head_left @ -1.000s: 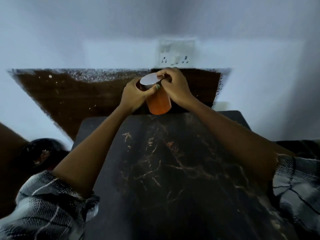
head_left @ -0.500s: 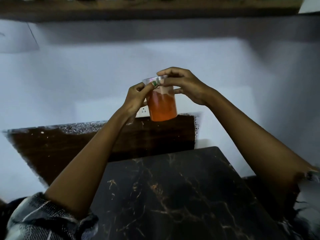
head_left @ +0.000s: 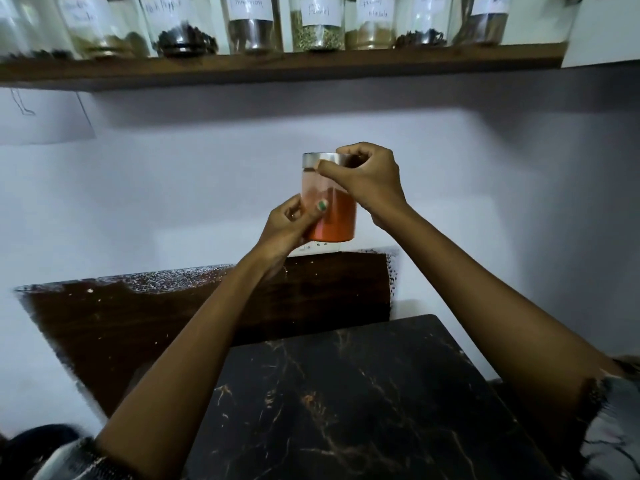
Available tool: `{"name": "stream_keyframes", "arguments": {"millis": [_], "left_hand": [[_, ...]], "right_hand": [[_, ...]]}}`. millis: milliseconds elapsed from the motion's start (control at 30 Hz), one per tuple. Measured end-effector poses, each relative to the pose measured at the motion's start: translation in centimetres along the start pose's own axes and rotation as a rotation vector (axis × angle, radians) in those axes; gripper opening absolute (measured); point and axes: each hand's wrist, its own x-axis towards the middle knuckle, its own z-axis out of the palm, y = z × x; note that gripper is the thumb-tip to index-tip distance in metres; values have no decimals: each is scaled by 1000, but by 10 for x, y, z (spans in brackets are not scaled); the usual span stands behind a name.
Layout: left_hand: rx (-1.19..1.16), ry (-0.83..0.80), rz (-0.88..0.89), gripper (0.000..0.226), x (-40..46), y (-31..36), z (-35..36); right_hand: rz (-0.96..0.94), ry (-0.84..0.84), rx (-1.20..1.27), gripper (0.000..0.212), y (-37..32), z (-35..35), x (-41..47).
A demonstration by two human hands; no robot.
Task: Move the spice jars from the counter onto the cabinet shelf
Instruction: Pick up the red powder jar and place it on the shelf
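Head view, forward, slightly upward.

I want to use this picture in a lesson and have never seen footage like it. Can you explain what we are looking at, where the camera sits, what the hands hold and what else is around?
There is no machine here: these are a person's two bare arms, filmed by a wide-angle camera worn on their head, looking forward and down. That is why the arms reach in from the bottom corners.

Both hands hold one spice jar in the air. It is clear, with orange powder inside and a metal lid. The left hand grips its lower part; the right hand curls round the lid.

Above runs a wooden shelf already lined with labelled jars of other spices. Below is a dark marbled counter, against a pale wall. No other jars show on the visible part of the counter.
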Motion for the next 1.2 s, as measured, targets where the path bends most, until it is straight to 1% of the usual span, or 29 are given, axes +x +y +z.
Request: {"name": "stream_keyframes", "arguments": {"millis": [67,133,233,267,300,333,367,400,433,500,567,633,700,767,833,900,933,1000,1067,1133,1167,1200], "left_hand": [[-64,-9,-53,65,-6,-9,2],[-141,-6,-96,65,-9,-15,4],[-256,-42,-138,46,-12,-20,2],[-301,-75,-160,46,-14,-21,1],[-348,-115,-193,55,-16,-21,0],[-391,-161,-234,70,-17,-22,-2],[-433,-214,-274,85,-18,-22,-2],[-476,-263,-304,96,-20,-23,-2],[-520,-293,-322,103,-21,-23,-1],[-609,-296,-332,107,-23,-24,4],[-675,-256,-320,102,-24,-27,10],[-710,-221,-314,98,-25,-30,15],[-732,-194,-316,100,-25,-32,18],[-782,-176,-313,104,-25,-35,18],[-852,-207,-307,110,-25,-38,15],[-882,-276,-303,110,-28,-38,14],[-879,-305,-303,109,-29,-38,15],[-868,-344,-309,108,-32,-38,18],[-870,-343,-322,109,-34,-37,23],[-856,-296,-333,112,-33,-36,27],[-829,-269,-330,111,-31,-37,28],[-783,-248,-319,107,-30,-37,27]], "right_hand": [[-15,0,-56,38,-1,0,-1],[15,-95,-66,39,-3,-1,0],[150,-354,42,27,-7,-12,8],[200,-463,75,21,-7,-18,11],[240,-566,109,16,-6,-24,15],[269,-652,146,14,-4,-29,18],[288,-712,183,15,-1,-32,19],[296,-737,208,18,1,-33,20],[295,-726,217,19,3,-33,20],[270,-625,192,18,4,-29,18],[218,-472,129,21,3,-23,15],[168,-370,70,28,2,-17,14],[157,-386,22,37,-1,-17,15],[182,-493,33,37,-3,-24,18],[240,-592,167,32,0,-32,22],[308,-659,338,30,5,-37,23],[329,-689,396,31,8,-38,21],[342,-723,436,34,14,-35,18],[323,-689,419,29,17,-32,16],[295,-598,382,22,18,-29,16],[282,-543,356,24,17,-29,16],[265,-493,317,33,17,-29,17]]}}
